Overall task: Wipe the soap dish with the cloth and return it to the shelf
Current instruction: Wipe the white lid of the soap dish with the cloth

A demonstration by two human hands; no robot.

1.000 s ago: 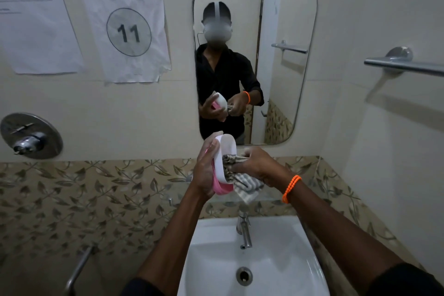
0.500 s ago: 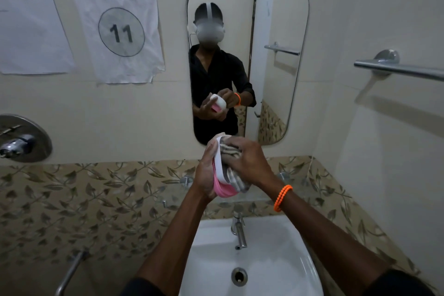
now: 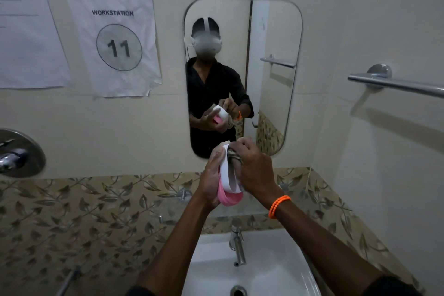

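The soap dish (image 3: 229, 181), white on top with a pink base, stands on edge above the sink in front of the mirror. My left hand (image 3: 212, 176) grips its back from the left. My right hand (image 3: 254, 169) presses a striped cloth (image 3: 234, 157) into the dish's open face; most of the cloth is hidden under my fingers. A glass shelf (image 3: 173, 211) runs along the patterned tiles just below my hands, and nothing shows on its visible part.
A white sink (image 3: 252, 269) with a chrome tap (image 3: 237, 245) lies below. The mirror (image 3: 242, 74) hangs straight ahead and a towel bar (image 3: 394, 83) juts out at right. Paper notices (image 3: 115, 36) and a shower valve (image 3: 16, 154) are on the left wall.
My right hand has moved up and further into the dish, bunching the cloth that hung below it a second ago. The view has shifted down and a little left.
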